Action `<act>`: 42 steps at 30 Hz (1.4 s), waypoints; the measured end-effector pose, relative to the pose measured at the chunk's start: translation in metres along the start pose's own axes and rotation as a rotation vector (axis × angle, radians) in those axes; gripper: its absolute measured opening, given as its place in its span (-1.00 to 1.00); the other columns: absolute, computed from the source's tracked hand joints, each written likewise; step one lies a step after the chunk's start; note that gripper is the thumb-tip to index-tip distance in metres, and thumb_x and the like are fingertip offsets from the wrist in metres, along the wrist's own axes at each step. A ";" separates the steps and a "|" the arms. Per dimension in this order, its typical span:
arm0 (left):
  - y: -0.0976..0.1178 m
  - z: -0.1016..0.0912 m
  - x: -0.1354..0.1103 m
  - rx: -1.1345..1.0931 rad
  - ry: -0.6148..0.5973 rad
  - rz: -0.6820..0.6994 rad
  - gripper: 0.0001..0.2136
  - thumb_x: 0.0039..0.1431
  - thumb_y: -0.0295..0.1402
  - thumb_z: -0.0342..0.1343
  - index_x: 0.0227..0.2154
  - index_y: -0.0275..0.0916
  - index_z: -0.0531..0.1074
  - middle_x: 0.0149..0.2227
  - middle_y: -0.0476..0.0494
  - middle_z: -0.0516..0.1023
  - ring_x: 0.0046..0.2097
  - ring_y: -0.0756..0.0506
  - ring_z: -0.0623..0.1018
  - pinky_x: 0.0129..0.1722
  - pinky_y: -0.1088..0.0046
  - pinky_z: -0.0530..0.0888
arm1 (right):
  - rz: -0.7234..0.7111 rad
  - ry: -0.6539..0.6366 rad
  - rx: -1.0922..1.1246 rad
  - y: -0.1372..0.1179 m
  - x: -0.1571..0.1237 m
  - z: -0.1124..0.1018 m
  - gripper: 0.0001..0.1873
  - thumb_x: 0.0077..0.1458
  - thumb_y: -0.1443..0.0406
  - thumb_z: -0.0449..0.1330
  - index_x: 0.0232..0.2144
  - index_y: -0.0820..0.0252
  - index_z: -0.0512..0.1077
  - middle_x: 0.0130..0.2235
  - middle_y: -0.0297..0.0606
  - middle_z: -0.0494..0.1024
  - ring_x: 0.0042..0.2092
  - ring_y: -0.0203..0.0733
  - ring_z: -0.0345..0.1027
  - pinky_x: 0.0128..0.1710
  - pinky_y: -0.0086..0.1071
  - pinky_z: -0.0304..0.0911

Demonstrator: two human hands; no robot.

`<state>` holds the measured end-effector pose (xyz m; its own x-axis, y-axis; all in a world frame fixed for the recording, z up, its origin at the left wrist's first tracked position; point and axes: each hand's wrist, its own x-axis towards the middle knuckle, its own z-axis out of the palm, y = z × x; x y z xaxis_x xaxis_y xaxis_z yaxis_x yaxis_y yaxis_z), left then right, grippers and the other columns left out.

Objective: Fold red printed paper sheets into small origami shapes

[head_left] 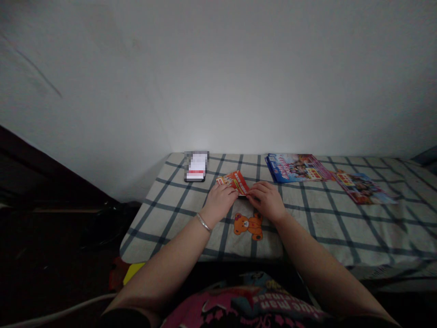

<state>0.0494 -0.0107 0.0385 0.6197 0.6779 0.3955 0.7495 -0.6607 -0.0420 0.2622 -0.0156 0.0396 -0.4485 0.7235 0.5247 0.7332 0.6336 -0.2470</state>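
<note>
Both hands work at the orange printed packet point(240, 181), which sits between them on the cloth-covered desk point(317, 223), near the middle of its width and to the left of the blue printed booklets point(293, 167). The left hand point(219, 200) is at the packet's left part and near edge; the right hand point(268, 200) is at its near right corner. Each grip is narrow and appears to hold the packet, fingers drawn together at the edge. The step in hand is judged to be two-handed handling of that near edge. The next move calls for light, even fingertip control on both sides, so that the packet does not skew. A phone point(195, 167) lies toward the far left corner of the desk; a separate printed sheet point(365, 187) lies to the right of the booklets. The thumbs are largely concealed, so the exact pinch, and whether the packet is lifted from the cloth, cannot be determined. The left fingers cover part of the packet's print; the remaining lettering is too small to read. The phone screen is pixelated. Dim light obscures the floor beyond the desk's left edge.
</note>
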 end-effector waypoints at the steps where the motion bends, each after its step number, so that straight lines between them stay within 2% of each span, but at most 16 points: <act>1: 0.000 0.000 0.000 0.000 0.004 -0.001 -0.84 0.29 -0.41 0.01 -0.21 -0.19 0.50 -0.24 -0.12 0.58 -0.12 -0.15 0.50 -0.15 0.24 0.37 | 0.008 0.006 -0.001 0.000 0.000 0.000 -0.83 0.19 0.24 0.16 -0.30 0.09 0.55 -0.23 -0.23 0.59 -0.10 -0.10 0.37 0.01 -0.17 0.28; 4: -0.001 -0.001 -0.001 -0.014 0.032 -0.030 -0.85 0.26 -0.44 0.04 -0.21 -0.20 0.50 -0.28 -0.12 0.59 -0.16 -0.15 0.52 -0.18 0.25 0.38 | 0.013 0.028 0.007 0.001 -0.001 0.000 -0.84 0.16 0.22 0.19 -0.27 0.10 0.54 -0.20 -0.22 0.58 -0.10 -0.09 0.36 0.01 -0.17 0.28; 9: -0.004 0.002 -0.002 -0.086 0.087 -0.127 -0.86 0.28 -0.39 0.03 -0.24 -0.19 0.49 -0.33 -0.11 0.60 -0.24 -0.12 0.55 -0.20 0.26 0.40 | 0.045 0.042 0.009 0.006 -0.002 0.004 -0.81 0.13 0.30 0.19 -0.17 0.13 0.50 -0.12 -0.21 0.55 -0.06 -0.06 0.33 0.01 -0.16 0.28; 16: -0.010 0.005 -0.002 -0.352 0.142 -0.171 -0.83 0.30 -0.40 -0.02 -0.20 -0.23 0.48 -0.31 -0.12 0.57 -0.24 -0.12 0.52 -0.16 0.28 0.43 | 0.184 0.054 0.005 0.016 -0.005 0.010 -0.67 0.09 0.36 0.18 -0.06 0.08 0.47 0.03 -0.15 0.43 0.07 0.03 0.26 0.10 -0.03 0.22; 20: -0.012 0.008 -0.004 -0.516 0.181 -0.213 -0.82 0.30 -0.42 -0.06 -0.19 -0.22 0.45 -0.27 -0.13 0.53 -0.17 -0.12 0.50 -0.12 0.26 0.43 | 0.259 0.094 -0.009 0.019 -0.007 0.012 -0.66 0.08 0.40 0.15 -0.08 0.07 0.49 0.08 -0.14 0.37 0.11 0.06 0.20 0.13 0.01 0.18; 22: -0.014 0.011 -0.004 -0.628 0.211 -0.280 -0.86 0.28 -0.39 -0.05 -0.23 -0.23 0.42 -0.25 -0.13 0.50 -0.16 -0.10 0.49 -0.13 0.30 0.44 | 0.276 0.106 0.003 0.021 -0.007 0.013 -0.72 0.08 0.41 0.14 -0.17 0.07 0.52 0.08 -0.14 0.37 0.11 0.05 0.20 0.13 0.01 0.17; 25: -0.016 0.018 -0.005 -0.772 0.244 -0.432 -0.92 0.25 -0.34 -0.02 -0.32 -0.22 0.31 -0.36 -0.05 0.44 -0.28 -0.06 0.48 -0.26 0.38 0.43 | 0.283 0.132 0.052 0.025 -0.007 0.016 -0.82 0.10 0.37 0.15 -0.29 0.08 0.54 0.05 -0.15 0.41 0.09 0.04 0.22 0.11 0.00 0.18; 28: -0.018 0.024 -0.004 -0.919 0.290 -0.540 -0.90 0.19 -0.36 0.03 -0.29 -0.19 0.21 -0.39 0.01 0.42 -0.32 -0.03 0.49 -0.31 0.44 0.39 | 0.282 0.171 0.133 0.029 -0.007 0.018 -0.88 0.12 0.33 0.16 -0.30 0.11 0.50 -0.02 -0.14 0.48 0.03 0.01 0.29 0.06 -0.02 0.21; 35: -0.014 0.026 0.001 -1.190 0.453 -0.560 -0.65 0.08 -0.46 0.11 -0.18 -0.15 0.04 -0.38 0.09 0.42 -0.36 0.03 0.51 -0.35 0.52 0.38 | 0.259 0.282 0.249 0.025 -0.004 0.016 -0.93 0.15 0.31 0.12 -0.30 0.12 0.40 -0.12 -0.15 0.54 -0.08 -0.04 0.36 -0.04 -0.08 0.28; 38: -0.013 0.024 0.002 -1.239 0.496 -0.573 -0.57 0.04 -0.50 0.13 -0.14 -0.13 0.00 -0.37 0.12 0.39 -0.39 0.06 0.51 -0.39 0.56 0.39 | 0.267 0.282 0.278 0.021 -0.004 0.015 -0.87 0.16 0.28 0.12 -0.22 0.12 0.41 -0.10 -0.14 0.54 -0.07 -0.04 0.36 -0.07 -0.11 0.31; 42: -0.013 0.023 0.003 -1.349 0.452 -0.587 -0.54 0.03 -0.46 0.14 -0.13 -0.12 -0.03 -0.30 0.07 0.45 -0.46 0.08 0.51 -0.44 0.55 0.45 | 0.324 0.203 0.298 0.020 -0.005 0.015 -0.59 0.17 0.22 0.12 0.07 0.13 0.33 0.06 -0.09 0.45 0.08 -0.01 0.28 0.02 -0.07 0.29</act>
<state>0.0471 0.0074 0.0194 0.0149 0.9521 0.3054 -0.0610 -0.3040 0.9507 0.2707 -0.0025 0.0196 -0.0906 0.8473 0.5234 0.6272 0.4568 -0.6309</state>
